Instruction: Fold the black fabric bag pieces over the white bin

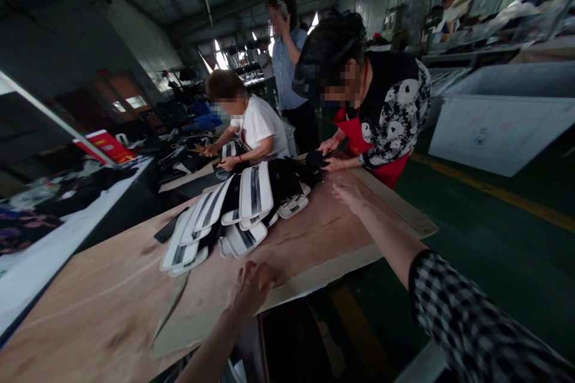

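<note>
My left hand (251, 286) is low over the near edge of the wooden table, a little blurred, its fingers loosely bent and nothing visible in them. Just beyond it lies a heap of white flat pieces (256, 191) with dark stripes, joined to black fabric parts. My right hand (353, 197) reaches out above the table's right side, fingers stretched and holding nothing. Across from it, a co-worker in a red apron (395, 170) holds a small black piece (317, 159) in both hands.
A brown sheet (323, 221) covers part of the wooden tabletop (90, 299). Another co-worker in a white shirt (267, 125) works at the far left side. Behind them a person stands with a phone. A large white bin (498, 131) is on the green floor at right.
</note>
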Action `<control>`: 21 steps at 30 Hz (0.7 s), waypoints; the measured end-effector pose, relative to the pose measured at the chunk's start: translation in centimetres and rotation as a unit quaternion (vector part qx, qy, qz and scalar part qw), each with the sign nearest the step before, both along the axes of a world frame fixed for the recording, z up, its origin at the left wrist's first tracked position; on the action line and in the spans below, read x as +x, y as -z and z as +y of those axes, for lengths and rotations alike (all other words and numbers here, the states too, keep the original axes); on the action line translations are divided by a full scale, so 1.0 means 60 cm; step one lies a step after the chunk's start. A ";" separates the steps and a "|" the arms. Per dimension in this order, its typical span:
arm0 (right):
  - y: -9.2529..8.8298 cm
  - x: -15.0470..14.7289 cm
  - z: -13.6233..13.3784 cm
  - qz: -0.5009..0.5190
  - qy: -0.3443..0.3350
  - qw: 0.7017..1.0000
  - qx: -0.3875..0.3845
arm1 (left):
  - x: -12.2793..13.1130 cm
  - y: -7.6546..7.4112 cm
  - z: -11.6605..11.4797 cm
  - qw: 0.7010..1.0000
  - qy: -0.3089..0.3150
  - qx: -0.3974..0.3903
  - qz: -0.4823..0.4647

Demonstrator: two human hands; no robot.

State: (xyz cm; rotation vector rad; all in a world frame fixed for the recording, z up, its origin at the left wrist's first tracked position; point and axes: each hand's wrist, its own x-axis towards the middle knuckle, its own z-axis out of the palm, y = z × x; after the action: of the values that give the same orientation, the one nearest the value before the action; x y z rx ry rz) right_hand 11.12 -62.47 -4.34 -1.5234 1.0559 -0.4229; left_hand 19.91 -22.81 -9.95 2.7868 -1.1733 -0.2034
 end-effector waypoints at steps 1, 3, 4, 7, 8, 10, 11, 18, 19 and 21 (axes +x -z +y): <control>0.001 0.005 -0.001 -0.002 0.005 1.000 0.012 | 0.001 0.003 0.001 1.000 0.002 -0.002 -0.001; 0.004 0.013 -0.002 -0.005 0.014 0.999 0.034 | 0.004 0.008 0.003 1.000 0.005 -0.005 -0.005; 0.007 0.017 -0.004 -0.010 0.019 0.999 0.041 | 0.005 0.010 0.004 1.000 0.007 -0.007 -0.006; 0.015 0.030 -0.010 -0.029 0.032 0.998 0.054 | 0.011 0.012 0.005 1.000 0.016 -0.008 -0.006; 0.017 0.034 -0.013 -0.037 0.036 0.997 0.057 | 0.012 0.011 0.006 1.000 0.020 -0.007 -0.006; 0.021 0.042 -0.019 -0.052 0.042 0.996 0.062 | 0.015 0.009 0.008 1.000 0.027 -0.007 -0.004; 0.023 0.046 -0.022 -0.059 0.044 0.995 0.064 | 0.016 0.008 0.009 1.000 0.029 -0.007 -0.004; 0.023 0.063 -0.041 -0.077 0.037 0.995 0.059 | 0.016 0.007 0.007 1.000 0.024 -0.008 -0.001; 0.022 0.064 -0.043 -0.079 0.035 0.995 0.052 | 0.015 0.008 0.006 1.000 0.023 -0.009 -0.001; 0.021 0.063 -0.048 -0.085 0.029 0.995 0.036 | 0.015 0.009 0.005 1.000 0.020 -0.011 -0.001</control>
State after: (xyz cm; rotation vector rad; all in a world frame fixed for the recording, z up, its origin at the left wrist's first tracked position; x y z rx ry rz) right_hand 14.91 -65.37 -5.58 -1.3707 0.9737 -0.5410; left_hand 20.78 -22.50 -10.46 2.7469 -1.2254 -0.1901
